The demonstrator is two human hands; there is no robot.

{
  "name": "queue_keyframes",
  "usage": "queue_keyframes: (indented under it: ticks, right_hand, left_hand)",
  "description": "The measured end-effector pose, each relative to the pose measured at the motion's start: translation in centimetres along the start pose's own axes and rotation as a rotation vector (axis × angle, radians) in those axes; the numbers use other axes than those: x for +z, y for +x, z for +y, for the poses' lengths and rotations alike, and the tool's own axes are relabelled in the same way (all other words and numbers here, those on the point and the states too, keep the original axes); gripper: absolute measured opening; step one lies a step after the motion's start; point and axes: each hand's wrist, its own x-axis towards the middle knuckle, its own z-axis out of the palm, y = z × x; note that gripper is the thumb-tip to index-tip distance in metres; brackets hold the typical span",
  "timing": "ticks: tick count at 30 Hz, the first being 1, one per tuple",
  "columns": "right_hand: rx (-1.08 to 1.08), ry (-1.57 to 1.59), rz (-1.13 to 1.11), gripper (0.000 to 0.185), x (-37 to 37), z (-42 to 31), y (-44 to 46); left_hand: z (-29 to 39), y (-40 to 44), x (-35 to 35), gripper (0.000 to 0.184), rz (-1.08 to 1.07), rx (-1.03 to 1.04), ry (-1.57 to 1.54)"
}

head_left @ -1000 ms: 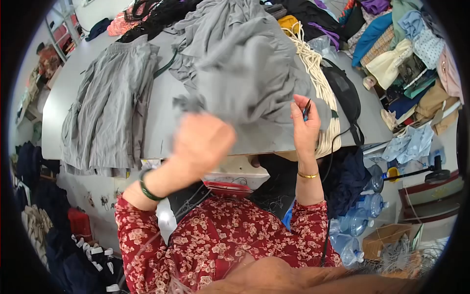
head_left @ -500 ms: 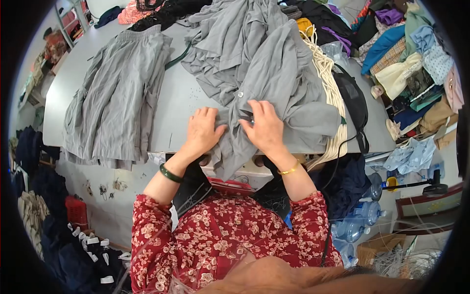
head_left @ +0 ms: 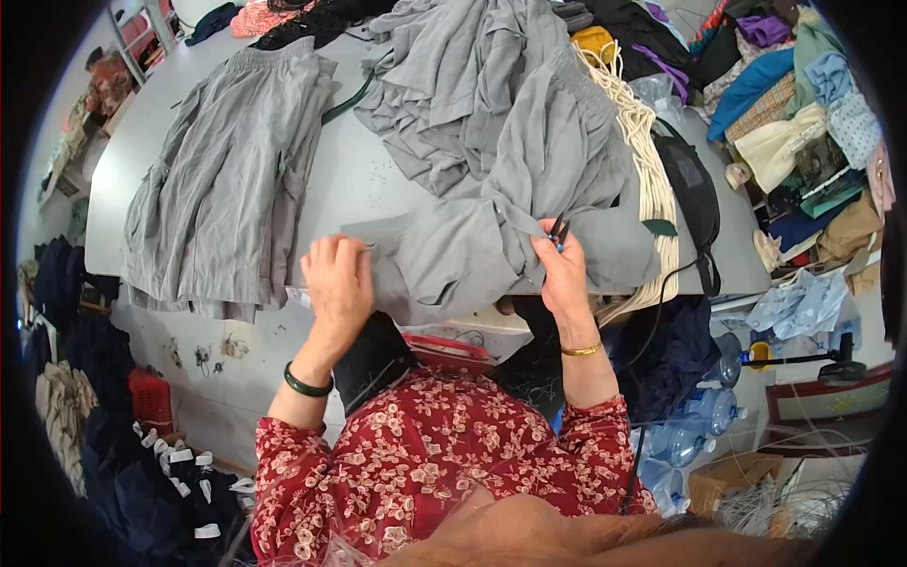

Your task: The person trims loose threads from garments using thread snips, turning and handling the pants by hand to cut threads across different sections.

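Note:
A grey garment (head_left: 453, 250) is stretched sideways across the front edge of the table between my hands. My left hand (head_left: 337, 283), a green bangle at its wrist, is closed at the garment's left end, slightly blurred. At the other side my right hand (head_left: 564, 274) has small dark thread snips (head_left: 558, 233) with a blue part in its fingers, blades pointing up. Its thumb and fingers also touch the cloth. More crumpled grey cloth (head_left: 472, 85) lies just beyond the stretched part.
Grey trousers or shorts (head_left: 227, 180) lie flat on the left of the table (head_left: 364, 180). Cream cords (head_left: 642, 151) and a black bag (head_left: 688, 203) run along the right. Heaped clothes (head_left: 775, 123) and large water bottles (head_left: 680, 439) stand further right.
My hands have moved apart, left hand leftward and right hand rightward. The garment's near part, which hung over the edge, is now spread sideways. The snips show more clearly.

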Motion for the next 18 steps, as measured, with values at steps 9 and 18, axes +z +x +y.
queue_keyframes:
  ticks: [9, 18]
  right_hand:
    - [-0.101, -0.308, -0.013, 0.021, 1.8, -0.5, -2.0]
    - [-0.099, -0.332, 0.207, 0.036, -0.6, -0.2, -0.3]
  left_hand:
    - [8.9, 2.5, 7.8, 0.034, -0.290, -0.289, -0.573]
    - [4.3, 2.4, 8.8, 0.011, -0.488, -0.661, -1.318]
